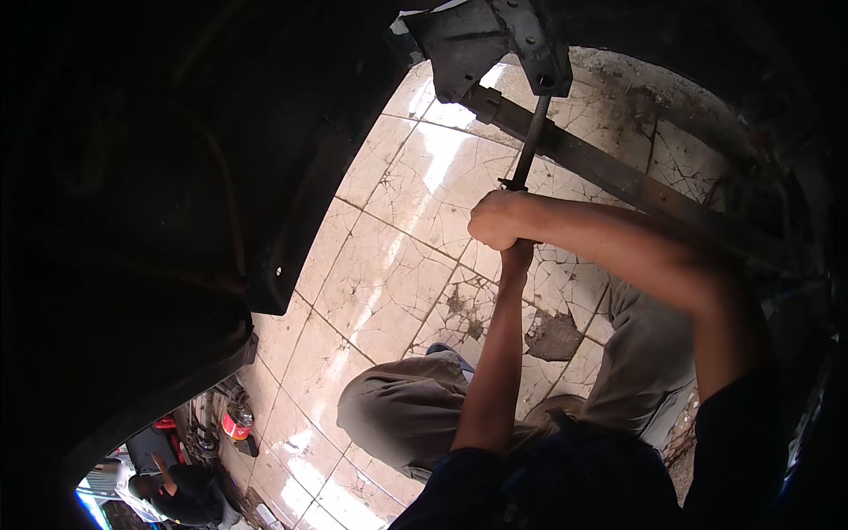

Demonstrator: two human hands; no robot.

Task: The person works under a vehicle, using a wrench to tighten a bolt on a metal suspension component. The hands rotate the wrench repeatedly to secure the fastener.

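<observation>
A dark metal rod (532, 146) runs down at a slant from a dark metal bracket (546, 66) at the top of the view, with a small flange partway along it. Just below that flange, my right hand (496, 219) is closed in a fist around its lower part. My left hand (518, 256) is directly underneath, closed on the lower end and touching the right. The right hand covers most of the left fingers, and the grip end is hidden.
A long metal bar (609, 172) crosses behind the rod. Dark vehicle bodywork (177, 177) fills the left and overhead. The tiled floor (353, 265) is cracked, with a broken patch (554, 337). At lower left, a person (190, 490) works near a red-labelled container (236, 424) and metal parts.
</observation>
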